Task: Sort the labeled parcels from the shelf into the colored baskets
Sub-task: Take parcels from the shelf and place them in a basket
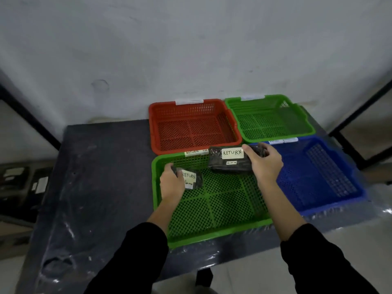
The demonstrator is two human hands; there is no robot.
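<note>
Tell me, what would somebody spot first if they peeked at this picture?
Two hands over the near green basket: the left hand holds a small black parcel and the right hand a bigger parcel, both labelled RETURN. Behind sit a red basket and a far green basket, with a bright blue basket on the right.

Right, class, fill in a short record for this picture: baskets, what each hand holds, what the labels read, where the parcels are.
baskets: four on the table; red basket far left, far green basket far right, near green basket near left, blue basket near right
left hand: grips small black parcel
right hand: grips larger black parcel
parcel labels: both read RETURN
parcel position: both over the near green basket; contact with its floor unclear
rim tag: on near green basket's far rim, reads RETURN
</note>
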